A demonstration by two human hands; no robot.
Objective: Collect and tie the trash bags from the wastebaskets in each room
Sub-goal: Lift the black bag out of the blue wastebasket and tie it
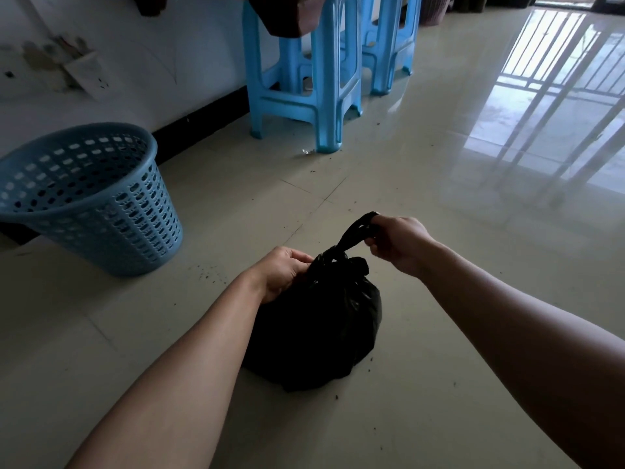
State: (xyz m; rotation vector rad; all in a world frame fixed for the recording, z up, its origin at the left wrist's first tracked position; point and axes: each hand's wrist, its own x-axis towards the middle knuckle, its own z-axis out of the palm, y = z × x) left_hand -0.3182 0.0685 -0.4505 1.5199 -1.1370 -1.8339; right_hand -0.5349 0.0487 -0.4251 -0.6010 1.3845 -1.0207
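A full black trash bag (pixel 321 333) sits on the tiled floor in front of me, its top twisted into a knot. My left hand (pixel 282 270) grips the gathered plastic at the left of the knot. My right hand (pixel 397 243) is closed on one black tail of the bag and holds it stretched up and to the right. A blue perforated wastebasket (pixel 91 198) stands at the left near the wall, tilted, with no bag lining it.
Two light blue plastic stools (pixel 324 79) stand against the white wall behind the bag. Small dark crumbs lie scattered on the glossy floor (pixel 439 170). A pinkish basket (pixel 434 8) stands far back. Window light reflects on the floor at the right.
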